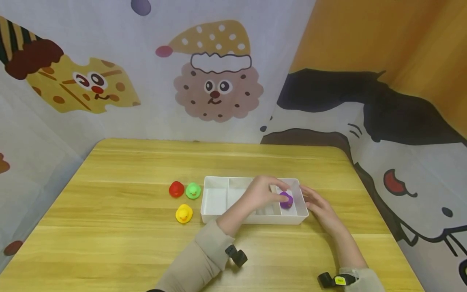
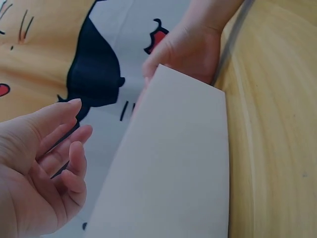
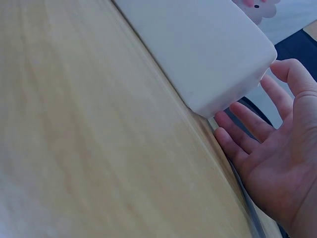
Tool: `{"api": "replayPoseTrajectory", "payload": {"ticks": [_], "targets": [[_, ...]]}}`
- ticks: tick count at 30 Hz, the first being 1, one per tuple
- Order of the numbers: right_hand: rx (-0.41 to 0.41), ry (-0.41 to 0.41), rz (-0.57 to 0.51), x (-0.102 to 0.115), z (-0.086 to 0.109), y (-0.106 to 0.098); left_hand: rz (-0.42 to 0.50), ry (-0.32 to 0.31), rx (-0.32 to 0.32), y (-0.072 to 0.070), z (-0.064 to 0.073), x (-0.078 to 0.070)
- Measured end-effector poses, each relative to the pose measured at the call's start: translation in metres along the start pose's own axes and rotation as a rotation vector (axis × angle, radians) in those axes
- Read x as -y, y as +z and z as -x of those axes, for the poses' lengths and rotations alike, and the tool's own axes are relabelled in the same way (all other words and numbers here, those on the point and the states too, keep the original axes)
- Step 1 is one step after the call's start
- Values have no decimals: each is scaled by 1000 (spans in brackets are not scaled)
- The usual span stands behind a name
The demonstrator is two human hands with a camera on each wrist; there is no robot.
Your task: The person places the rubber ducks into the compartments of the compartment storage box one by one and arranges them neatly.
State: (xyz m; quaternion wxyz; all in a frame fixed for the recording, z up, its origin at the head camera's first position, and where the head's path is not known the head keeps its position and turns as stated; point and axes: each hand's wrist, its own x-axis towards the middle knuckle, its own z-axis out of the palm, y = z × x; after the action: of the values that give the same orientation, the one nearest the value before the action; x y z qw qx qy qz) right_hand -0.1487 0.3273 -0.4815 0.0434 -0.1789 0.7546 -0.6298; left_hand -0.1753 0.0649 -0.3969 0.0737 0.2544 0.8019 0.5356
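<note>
A white divided box (image 1: 215,219) stands on the table. In the head view, a purple rubber duck (image 1: 287,202) sits in its right-end compartment. My left hand (image 1: 260,194) reaches over the box from the front, its thumb overlapping the duck's upper part. The left wrist view shows that hand (image 2: 44,173) with loosely bent fingers and nothing between thumb and fingertips; the box wall hides the duck there. At the box's right end is my right hand (image 1: 322,209), fingertips right against the outer wall. Its fingers (image 3: 252,121) are spread and relaxed.
Left of the box stand a red duck (image 1: 176,189), a green duck (image 1: 193,190) and a yellow duck (image 1: 184,213). The wooden table (image 1: 120,243) ends at the back against a cartoon-printed cloth (image 1: 146,125).
</note>
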Motion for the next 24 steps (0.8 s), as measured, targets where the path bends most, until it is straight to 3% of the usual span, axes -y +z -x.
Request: {"api": "replayPoseTrajectory", "payload": {"ticks": [12, 24], "targets": [[-4, -9, 24, -1, 0, 0, 36, 78, -43, -22, 27, -1], [2, -22, 8, -1, 0, 0, 81, 38, -123, -50, 58, 5]]}}
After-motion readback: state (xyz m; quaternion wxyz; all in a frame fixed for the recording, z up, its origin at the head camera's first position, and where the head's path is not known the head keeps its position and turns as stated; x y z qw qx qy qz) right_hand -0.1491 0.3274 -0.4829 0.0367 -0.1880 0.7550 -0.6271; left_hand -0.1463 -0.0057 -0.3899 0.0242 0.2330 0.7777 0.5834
